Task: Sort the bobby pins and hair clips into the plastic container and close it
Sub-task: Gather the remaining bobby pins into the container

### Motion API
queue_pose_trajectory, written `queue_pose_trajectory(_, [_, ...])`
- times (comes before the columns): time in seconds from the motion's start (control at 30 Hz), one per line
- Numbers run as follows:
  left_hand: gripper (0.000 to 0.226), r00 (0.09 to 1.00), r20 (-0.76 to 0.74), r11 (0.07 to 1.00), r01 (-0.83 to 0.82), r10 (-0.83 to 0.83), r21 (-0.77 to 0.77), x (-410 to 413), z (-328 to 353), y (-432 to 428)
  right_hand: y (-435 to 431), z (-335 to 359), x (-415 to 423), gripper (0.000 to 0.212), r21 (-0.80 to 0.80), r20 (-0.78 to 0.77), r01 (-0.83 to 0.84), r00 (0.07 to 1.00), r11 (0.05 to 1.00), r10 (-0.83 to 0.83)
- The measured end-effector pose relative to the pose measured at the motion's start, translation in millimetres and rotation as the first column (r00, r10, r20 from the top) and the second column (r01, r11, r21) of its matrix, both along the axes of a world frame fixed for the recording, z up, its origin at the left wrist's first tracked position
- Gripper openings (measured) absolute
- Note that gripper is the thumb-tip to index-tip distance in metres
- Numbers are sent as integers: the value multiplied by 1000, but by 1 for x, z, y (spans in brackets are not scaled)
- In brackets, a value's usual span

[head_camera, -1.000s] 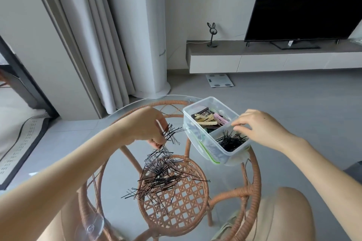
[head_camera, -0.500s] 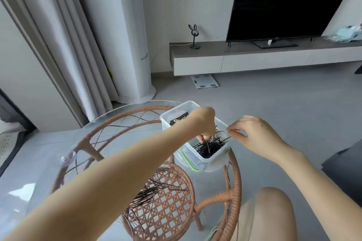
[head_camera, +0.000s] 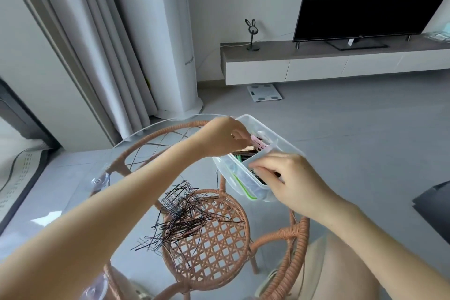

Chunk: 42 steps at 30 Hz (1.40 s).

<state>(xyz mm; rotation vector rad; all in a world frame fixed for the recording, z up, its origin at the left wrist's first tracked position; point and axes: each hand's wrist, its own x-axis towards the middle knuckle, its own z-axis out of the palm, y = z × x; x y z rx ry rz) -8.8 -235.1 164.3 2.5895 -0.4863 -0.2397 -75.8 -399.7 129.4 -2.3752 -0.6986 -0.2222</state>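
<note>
The clear plastic container (head_camera: 246, 120) sits on the far right of the glass table, split by a divider. My left hand (head_camera: 222, 139) reaches over its far compartment, fingertips pinched at the end of a pink hair clip (head_camera: 260, 145) lying among other clips. My right hand (head_camera: 289, 179) covers the near right corner. Its fingers curl over the wall into the near compartment, on top of dark bobby pins (head_camera: 257, 176), and the thumb is hidden. A loose pile of black bobby pins (head_camera: 185, 214) lies on the glass in front of the container.
The round glass table top (head_camera: 73, 192) rests on a rattan frame (head_camera: 299, 231) with a woven lower shelf (head_camera: 214, 246). My knee (head_camera: 323, 273) is at the lower right. A curtain, a white column, a TV bench and a floor scale (head_camera: 265, 92) stand beyond.
My left hand carried a bunch of pins from the pile to the near compartment, then shifted to the far compartment. My right hand moved from the rim down onto the near compartment.
</note>
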Motion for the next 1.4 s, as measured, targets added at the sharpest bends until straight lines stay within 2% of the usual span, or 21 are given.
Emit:
queue_pose_trajectory(0.1, [22, 987, 81, 990, -138, 139, -21, -21, -19, 46, 42, -25, -15, 32, -69, -203, -76, 977, 995, 61])
queue_pose_trajectory(0.2, [26, 947, 132, 955, -295, 293, -7, -48, -52, 86, 76, -64, -13, 37, -247, -307, -69, 952, 967, -10])
queue_pose_trajectory(0.33, [33, 876, 131, 885, -465, 464, -20, -84, -109, 129, 105, -101, 0, 54, -350, -259, 98, 946, 932, -196])
queue_pose_trajectory(0.43, [45, 835, 84, 839, -544, 544, -18, -107, -140, 134, 122, -109, -3, 52, -309, -162, 113, 972, 944, -170])
queue_pose_trajectory(0.57, [74, 851, 110, 858, -513, 513, -29, -116, -161, 122, 140, -110, -24, 48, -188, -208, -75, 978, 979, 35])
queue_pose_trajectory(0.63, [68, 845, 104, 851, -521, 525, -59, -107, -163, 118, 135, -105, -31, 45, -104, -205, -80, 977, 991, 57])
queue_pose_trajectory(0.73, [53, 857, 102, 862, -498, 506, -95, -91, -162, 110, 110, -97, -39, 40, -33, -166, 24, 986, 999, -29])
queue_pose_trajectory(0.8, [50, 861, 96, 866, -491, 499, -95, -80, -162, 106, 85, -97, -43, 40, -57, -160, 102, 981, 993, -110])
queue_pose_trajectory(0.9, [50, 874, 93, 878, -468, 477, -101, -72, -160, 99, 56, -104, -53, 46, -102, -249, 154, 953, 983, -175])
queue_pose_trajectory(0.97, [48, 879, 83, 878, -453, 469, -153, -74, -157, 95, 56, -111, -61, 49, -91, -294, 142, 942, 986, -162])
queue_pose_trajectory(1.13, [35, 907, 42, 864, -385, 420, -325, -93, -148, 88, 100, -121, -64, 49, -13, -277, 102, 955, 995, -101])
queue_pose_trajectory(1.2, [32, 910, 6, 831, -375, 414, -411, -99, -145, 88, 115, -122, -60, 47, 17, -276, 91, 958, 996, -82])
queue_pose_trajectory(1.27, [29, 903, -81, 760, -402, 423, -511, -101, -142, 92, 123, -119, -57, 47, 78, -294, 97, 953, 992, -70])
queue_pose_trajectory(1.4, [26, 898, -249, 631, -434, 364, -643, -101, -131, 105, 116, -108, -59, 56, 213, -426, 87, 905, 973, 12])
